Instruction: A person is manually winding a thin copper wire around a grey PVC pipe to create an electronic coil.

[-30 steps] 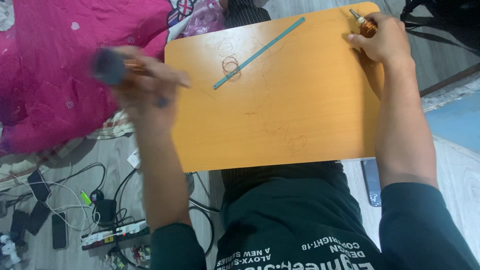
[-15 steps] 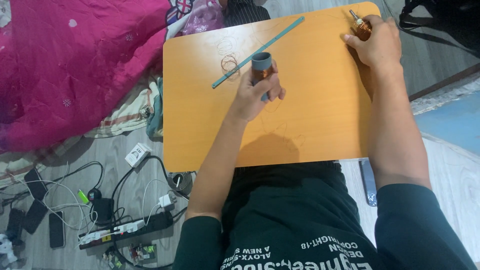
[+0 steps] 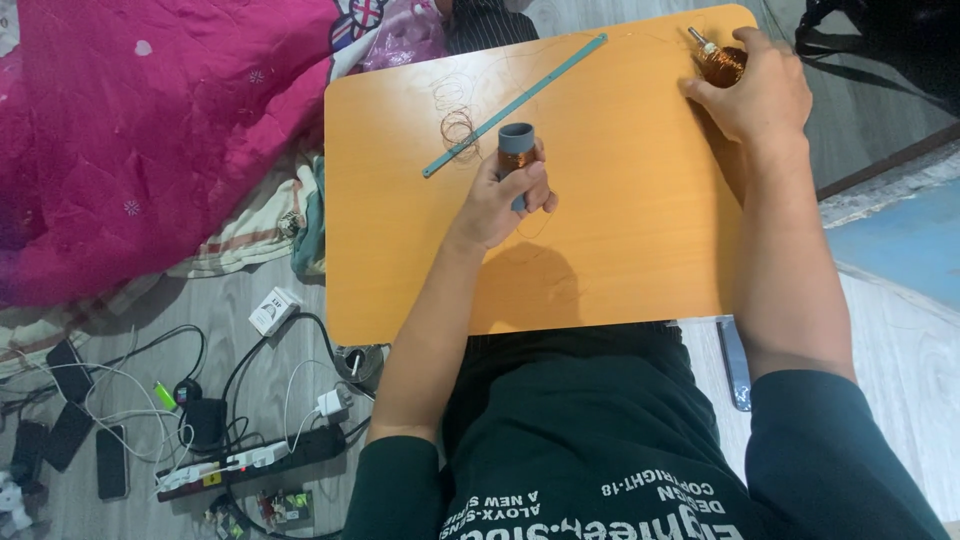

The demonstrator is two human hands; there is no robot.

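Observation:
My left hand [image 3: 505,200] grips a grey tube wound with copper wire [image 3: 516,150], held upright over the middle of the orange lap table [image 3: 620,250]. My right hand [image 3: 755,95] rests at the table's far right corner and holds a copper-wound motor core with a metal shaft [image 3: 715,60]. A thin teal strip [image 3: 515,105] lies diagonally on the table just beyond the tube. Loose loops of fine copper wire [image 3: 458,125] lie beside the strip, and a thin strand runs across the table toward the core.
A pink blanket [image 3: 150,130] lies on the floor to the left. Below it sit a power strip [image 3: 250,460], chargers, cables, several dark phones [image 3: 70,430] and a small white box [image 3: 272,310]. A dark flat object [image 3: 735,365] lies beside my right forearm.
My left hand carried the grey tube from the left of the table in over its middle. It has settled there. My right hand has stayed at the corner.

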